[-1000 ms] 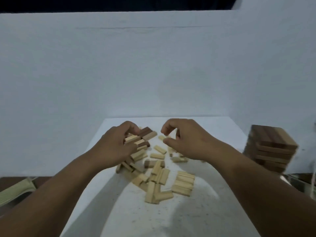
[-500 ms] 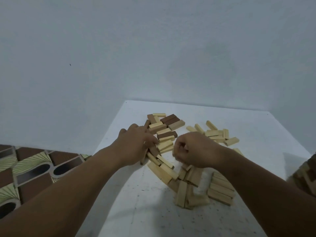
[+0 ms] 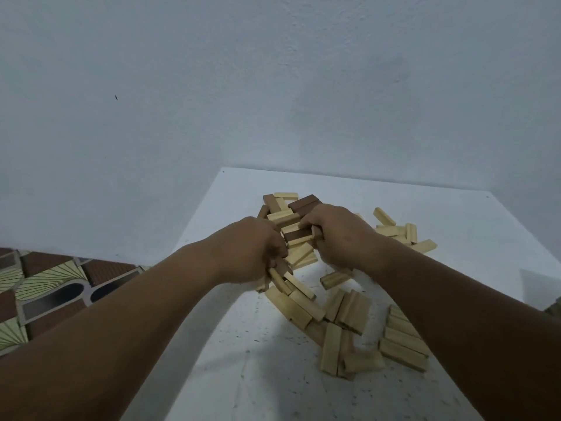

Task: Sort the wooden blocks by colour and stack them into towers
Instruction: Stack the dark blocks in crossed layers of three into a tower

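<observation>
A heap of wooden blocks lies on the white table [image 3: 243, 375]. Most are light blocks [image 3: 346, 311]. A few dark brown ones sit at the back of the heap [image 3: 303, 203]. My left hand [image 3: 252, 250] is at the heap's left side, with its fingers curled down round a light block [image 3: 277, 279] that sticks out beneath it. My right hand [image 3: 337, 235] is at the middle of the heap, its fingers curled round the end of a dark brown block [image 3: 299, 236] between the two hands. Both palms hide the blocks under them.
More light blocks lie loose at the right back [image 3: 394, 230] and in a row at the front right [image 3: 400, 341]. A plain wall stands close behind the table. Patterned floor tiles [image 3: 45, 284] show past the table's left edge. A dark shape [image 3: 555, 306] is cut off at the right edge.
My right hand has moved forward from the light blocks to the heap's middle and now grips a dark brown block. My left hand stays at the heap's left side.
</observation>
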A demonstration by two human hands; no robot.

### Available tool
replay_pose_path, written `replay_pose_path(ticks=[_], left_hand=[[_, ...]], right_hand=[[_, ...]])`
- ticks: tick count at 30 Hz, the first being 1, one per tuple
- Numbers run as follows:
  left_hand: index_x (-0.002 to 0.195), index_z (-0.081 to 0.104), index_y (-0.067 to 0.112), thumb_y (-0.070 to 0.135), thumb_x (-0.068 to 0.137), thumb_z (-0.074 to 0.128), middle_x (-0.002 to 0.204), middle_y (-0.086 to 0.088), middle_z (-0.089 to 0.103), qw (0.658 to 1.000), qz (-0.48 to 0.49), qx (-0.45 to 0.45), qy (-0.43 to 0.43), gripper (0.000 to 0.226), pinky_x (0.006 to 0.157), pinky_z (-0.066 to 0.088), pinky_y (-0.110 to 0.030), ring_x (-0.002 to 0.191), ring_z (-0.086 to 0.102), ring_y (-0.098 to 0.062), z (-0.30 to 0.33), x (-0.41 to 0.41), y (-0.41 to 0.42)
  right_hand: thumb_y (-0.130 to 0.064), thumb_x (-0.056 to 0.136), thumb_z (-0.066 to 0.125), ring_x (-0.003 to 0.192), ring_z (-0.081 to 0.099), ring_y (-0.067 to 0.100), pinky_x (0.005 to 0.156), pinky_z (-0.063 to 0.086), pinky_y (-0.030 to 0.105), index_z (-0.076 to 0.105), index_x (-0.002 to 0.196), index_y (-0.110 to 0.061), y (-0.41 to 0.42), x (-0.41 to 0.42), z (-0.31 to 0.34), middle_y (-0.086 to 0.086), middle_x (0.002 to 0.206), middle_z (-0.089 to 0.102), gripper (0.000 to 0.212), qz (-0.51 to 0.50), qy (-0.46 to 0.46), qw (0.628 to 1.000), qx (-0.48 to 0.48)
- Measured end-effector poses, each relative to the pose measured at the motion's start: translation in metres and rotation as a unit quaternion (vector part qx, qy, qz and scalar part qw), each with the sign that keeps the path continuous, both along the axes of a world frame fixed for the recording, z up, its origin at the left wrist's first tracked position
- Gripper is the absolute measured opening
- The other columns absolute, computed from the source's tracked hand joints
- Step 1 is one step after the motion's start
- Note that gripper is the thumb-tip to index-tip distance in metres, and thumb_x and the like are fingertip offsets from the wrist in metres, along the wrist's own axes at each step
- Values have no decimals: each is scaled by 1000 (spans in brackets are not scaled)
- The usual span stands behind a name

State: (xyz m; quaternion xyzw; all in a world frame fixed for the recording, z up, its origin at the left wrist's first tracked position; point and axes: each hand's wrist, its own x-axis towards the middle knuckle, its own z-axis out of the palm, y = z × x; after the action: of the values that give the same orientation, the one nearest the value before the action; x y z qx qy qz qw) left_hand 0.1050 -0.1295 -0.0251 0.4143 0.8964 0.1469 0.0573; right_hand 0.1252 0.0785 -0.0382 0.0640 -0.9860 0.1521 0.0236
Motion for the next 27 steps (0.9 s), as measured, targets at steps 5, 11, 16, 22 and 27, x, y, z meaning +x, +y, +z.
replay_pose_path(ticks=[5, 11, 16, 22, 27], left_hand=[[108, 74, 23, -1, 70, 70, 108, 5, 64, 1000, 4, -25, -6, 45, 82, 54, -33, 97, 61, -14, 2, 0, 0], [85, 65, 23, 3, 71, 70, 87, 11, 61, 998, 35, -6, 49, 25, 70, 55, -35, 80, 59, -12, -5, 5, 9], [92, 54, 25, 1, 81, 60, 88, 4, 60, 991, 104, 37, 73, 27, 73, 52, -40, 83, 55, -16, -1, 15, 12], [85, 63, 24, 24, 85, 72, 81, 9, 65, 954, 189, 232, -15, 9, 66, 47, -17, 78, 60, -2, 15, 84, 36], [73, 65, 25, 38, 80, 74, 69, 12, 67, 919, 247, 290, -100, 17, 58, 45, -8, 71, 60, 5, 4, 160, 64]], right_hand=[[-12, 79, 77, 78, 59, 7, 69, 50, 30, 66, 96, -25, 11, 0, 5, -10, 92, 59, 24, -51, -52, 997, -4], [-18, 76, 72, 73, 60, 16, 58, 44, 29, 57, 73, -24, 26, 17, 11, -8, 78, 58, 16, -100, -10, 995, -18], [-27, 74, 69, 75, 58, 14, 60, 45, 28, 64, 85, -22, 37, 56, 30, -8, 79, 60, 13, -167, 45, 983, -69], [-35, 70, 74, 71, 58, 7, 63, 48, 29, 59, 76, -24, 42, 139, 38, -10, 76, 62, 19, -239, 21, 960, -141], [-39, 64, 76, 66, 58, 3, 59, 47, 25, 64, 76, -28, 36, 222, 29, -9, 69, 64, 21, -259, -8, 952, -165]])
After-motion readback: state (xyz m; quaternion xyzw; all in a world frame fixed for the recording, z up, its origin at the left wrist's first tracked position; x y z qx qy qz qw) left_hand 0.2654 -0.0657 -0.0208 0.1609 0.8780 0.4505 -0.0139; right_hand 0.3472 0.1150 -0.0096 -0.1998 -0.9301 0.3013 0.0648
